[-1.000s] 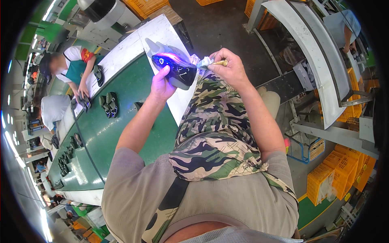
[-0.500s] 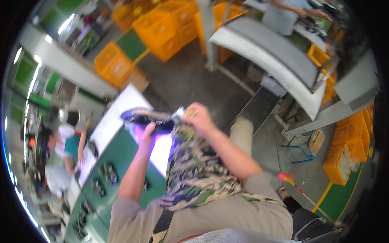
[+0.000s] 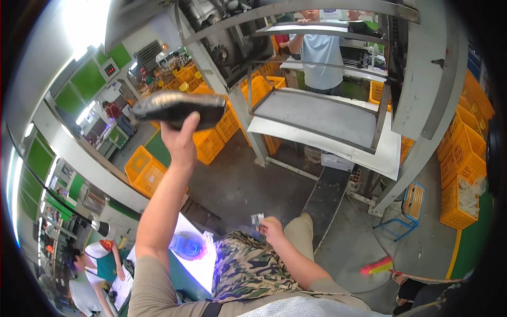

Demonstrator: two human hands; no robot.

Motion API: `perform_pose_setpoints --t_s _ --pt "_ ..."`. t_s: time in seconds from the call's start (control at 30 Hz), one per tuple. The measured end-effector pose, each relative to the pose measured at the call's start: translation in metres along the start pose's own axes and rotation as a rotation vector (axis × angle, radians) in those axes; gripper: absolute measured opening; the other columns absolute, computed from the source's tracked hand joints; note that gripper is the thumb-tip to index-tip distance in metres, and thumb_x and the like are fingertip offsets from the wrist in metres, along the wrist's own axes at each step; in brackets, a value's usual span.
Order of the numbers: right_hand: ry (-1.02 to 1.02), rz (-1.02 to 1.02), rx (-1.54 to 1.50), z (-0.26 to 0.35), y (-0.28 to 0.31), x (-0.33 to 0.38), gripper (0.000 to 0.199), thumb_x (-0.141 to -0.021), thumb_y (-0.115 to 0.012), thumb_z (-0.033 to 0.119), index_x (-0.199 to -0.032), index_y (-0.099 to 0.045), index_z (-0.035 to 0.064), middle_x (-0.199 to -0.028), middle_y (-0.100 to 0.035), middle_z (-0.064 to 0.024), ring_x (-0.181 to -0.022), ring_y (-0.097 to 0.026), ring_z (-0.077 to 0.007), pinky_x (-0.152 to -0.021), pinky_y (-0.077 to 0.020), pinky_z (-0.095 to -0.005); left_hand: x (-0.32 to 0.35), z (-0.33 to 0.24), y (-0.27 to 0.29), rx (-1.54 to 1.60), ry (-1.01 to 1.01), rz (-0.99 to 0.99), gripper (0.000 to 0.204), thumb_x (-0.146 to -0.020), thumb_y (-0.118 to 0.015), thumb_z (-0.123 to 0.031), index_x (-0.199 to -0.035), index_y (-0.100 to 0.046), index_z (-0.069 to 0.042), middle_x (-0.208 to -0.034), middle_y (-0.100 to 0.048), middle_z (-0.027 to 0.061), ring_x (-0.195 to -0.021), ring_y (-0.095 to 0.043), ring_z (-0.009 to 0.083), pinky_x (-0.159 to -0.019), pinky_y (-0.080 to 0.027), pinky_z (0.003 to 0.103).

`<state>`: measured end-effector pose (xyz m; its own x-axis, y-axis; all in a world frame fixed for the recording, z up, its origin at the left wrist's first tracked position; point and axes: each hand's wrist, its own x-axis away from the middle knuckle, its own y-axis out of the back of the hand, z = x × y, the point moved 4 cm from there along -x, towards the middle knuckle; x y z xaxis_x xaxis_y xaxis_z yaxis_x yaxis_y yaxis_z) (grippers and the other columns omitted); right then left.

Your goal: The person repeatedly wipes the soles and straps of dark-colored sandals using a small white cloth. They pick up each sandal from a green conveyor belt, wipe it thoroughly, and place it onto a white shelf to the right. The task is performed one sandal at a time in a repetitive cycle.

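So the dark shoe, pretty blurry, is up high past the worktop's far edge now, gripped by the left hand with most fingers hidden; half a second ago it was down beside the right hand. That one's well apart now, pinching some small pale thing I can't make out. Over right, an orange crate holds whitish plastic.

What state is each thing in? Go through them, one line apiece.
Left hand: raised, closed on the dark shoe.
Dark shoe: held up, roughly level.
Right hand: lowered, closed on a small pale item.
Small pale item: gripped; details too small to tell.
Ceiling light: lit.
Blue-legged stool: upright.
Orange crate: holding whitish film.
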<state>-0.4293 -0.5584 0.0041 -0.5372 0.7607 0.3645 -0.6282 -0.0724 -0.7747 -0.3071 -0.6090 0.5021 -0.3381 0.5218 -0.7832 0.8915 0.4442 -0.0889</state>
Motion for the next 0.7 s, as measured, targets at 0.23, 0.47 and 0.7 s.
perform_pose_setpoints --t_s 0.23,0.47,0.7 --pt "-0.057 -0.012 -0.032 -0.022 0.047 0.004 0.021 -0.084 -0.074 0.012 -0.088 -0.054 0.0087 -0.075 -0.064 -0.0068 -0.063 -0.063 -0.0191 -0.052 -0.0428 -0.0275 -0.128 -0.073 -0.128 -0.124 -0.352 0.179 0.042 -0.078 -0.082 -0.017 -0.111 -0.06 0.0 -0.102 -0.067 0.0071 -0.093 -0.063 0.0165 -0.088 -0.05 0.03" --pt "-0.012 -0.037 -0.064 0.007 0.061 -0.008 0.02 -0.084 -0.074 0.01 -0.088 -0.054 0.0094 -0.073 -0.063 -0.0071 -0.063 -0.064 -0.0212 -0.054 -0.0453 -0.029 -0.196 -0.142 -0.278 -0.347 -0.479 0.285 0.061 -0.064 -0.089 -0.011 -0.114 -0.057 0.004 -0.097 -0.068 0.0109 -0.087 -0.064 0.017 -0.079 -0.053 0.031" --pt "-0.025 -0.014 -0.106 -0.009 0.069 -0.02 0.019 -0.084 -0.074 0.008 -0.087 -0.055 0.0089 -0.074 -0.063 -0.0077 -0.062 -0.063 -0.0218 -0.052 -0.046 -0.0299 -0.232 -0.125 -0.355 -0.842 -0.506 0.252 0.077 -0.059 -0.088 -0.051 -0.111 -0.069 0.003 -0.102 -0.072 0.02 -0.095 -0.069 0.0295 -0.084 -0.053 0.036"
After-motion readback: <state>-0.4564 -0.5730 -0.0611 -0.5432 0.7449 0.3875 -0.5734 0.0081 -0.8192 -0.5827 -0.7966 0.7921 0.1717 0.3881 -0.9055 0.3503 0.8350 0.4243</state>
